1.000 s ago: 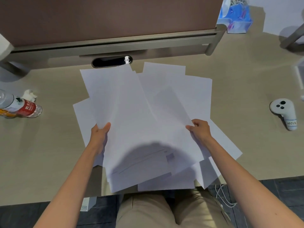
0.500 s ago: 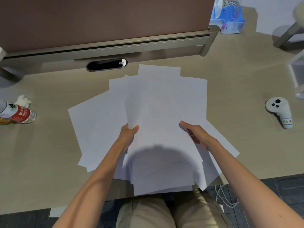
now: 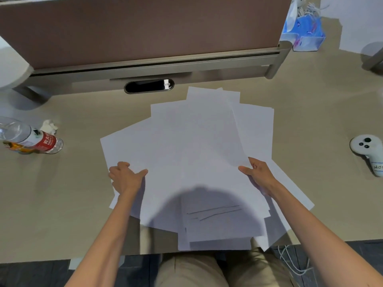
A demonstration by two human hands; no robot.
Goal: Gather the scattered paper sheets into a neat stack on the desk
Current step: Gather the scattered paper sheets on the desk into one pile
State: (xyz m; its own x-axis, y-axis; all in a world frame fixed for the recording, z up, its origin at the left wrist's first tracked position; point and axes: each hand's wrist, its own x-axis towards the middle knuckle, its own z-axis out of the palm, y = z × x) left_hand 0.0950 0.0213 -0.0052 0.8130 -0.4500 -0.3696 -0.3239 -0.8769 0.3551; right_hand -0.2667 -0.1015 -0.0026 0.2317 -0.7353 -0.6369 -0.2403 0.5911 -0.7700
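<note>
Head view, thin white paper sheets (image 3: 196, 152), fanned

White paper sheets (image 3: 192, 152) on a beige desk (image 3: 62, 193); brown partition (image 3: 145, 27), red-labelled clear bottle (image 3: 31, 139), white controller (image 3: 366, 150).

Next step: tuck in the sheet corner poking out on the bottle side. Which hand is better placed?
Left. The left hand grips the paper sheets on that side, nearest the bottle; the right hand holds their opposite edge, across the whole pile.
</note>
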